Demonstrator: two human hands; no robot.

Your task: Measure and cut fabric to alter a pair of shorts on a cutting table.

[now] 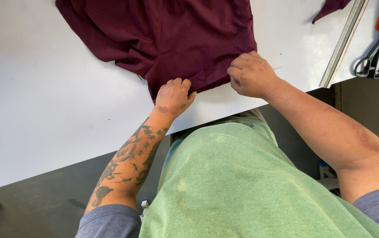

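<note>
A dark maroon piece of fabric [172, 35] lies bunched on the white table [44, 101], reaching from the top of the view down to the near edge. My left hand [173, 95] pinches the fabric's lower left corner near the table edge. My right hand [251, 75] grips the lower right edge of the same fabric with curled fingers. Both hands sit close together on the hem, which is stretched between them.
A long metal ruler [344, 42] lies at an angle at the right. Scissors [377, 53] with black handles rest beside it near the table edge. A small maroon scrap [330, 6] lies at the top right. My green apron [242, 185] fills the foreground.
</note>
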